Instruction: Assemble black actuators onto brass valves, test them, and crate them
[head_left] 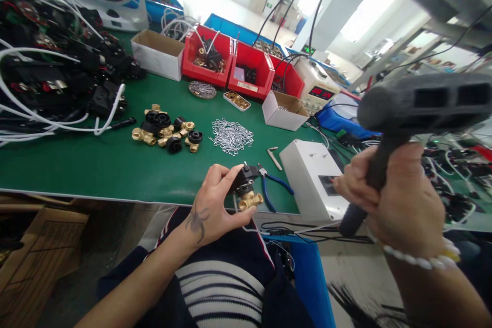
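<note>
My left hand (217, 202) is closed around a brass valve (249, 200) with a black housing on top, gripping it at the bench's front edge. A pin-like metal piece sticks up from the housing. Up at the right, my right hand (400, 195) wraps round the handle of a dark grey hammer (418, 102). Its head is raised well above the bench and blurred. Blue-handled pliers (271, 187) lie just right of the valve. Beyond the valve is a pile of wire clips (231, 136). Several brass valve bodies with black caps (165, 130) lie farther left.
Red bins (248, 74) with parts line the back, beside a white carton (157, 56) and an open small box (284, 113). A white control box (311, 179) stands between my hands. Cabled black units (65, 66) crowd the left. A small metal tool (274, 159) lies near the pliers.
</note>
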Action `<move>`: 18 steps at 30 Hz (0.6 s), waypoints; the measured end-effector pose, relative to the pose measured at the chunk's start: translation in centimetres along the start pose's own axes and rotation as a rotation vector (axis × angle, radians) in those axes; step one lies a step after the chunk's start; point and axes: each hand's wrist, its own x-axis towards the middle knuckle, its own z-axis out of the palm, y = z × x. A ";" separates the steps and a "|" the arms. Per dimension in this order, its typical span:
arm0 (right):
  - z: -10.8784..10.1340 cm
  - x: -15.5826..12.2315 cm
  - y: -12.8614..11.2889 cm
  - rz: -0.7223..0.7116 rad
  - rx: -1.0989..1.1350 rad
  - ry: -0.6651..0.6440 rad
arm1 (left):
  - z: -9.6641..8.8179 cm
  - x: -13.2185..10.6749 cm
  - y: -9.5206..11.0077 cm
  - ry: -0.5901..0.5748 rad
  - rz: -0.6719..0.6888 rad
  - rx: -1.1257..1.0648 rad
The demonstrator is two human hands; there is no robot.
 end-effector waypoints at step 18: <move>0.5 -0.3 0.6 0.190 -0.098 -0.301 | 0.1 0.1 0.2 0.000 -0.019 0.005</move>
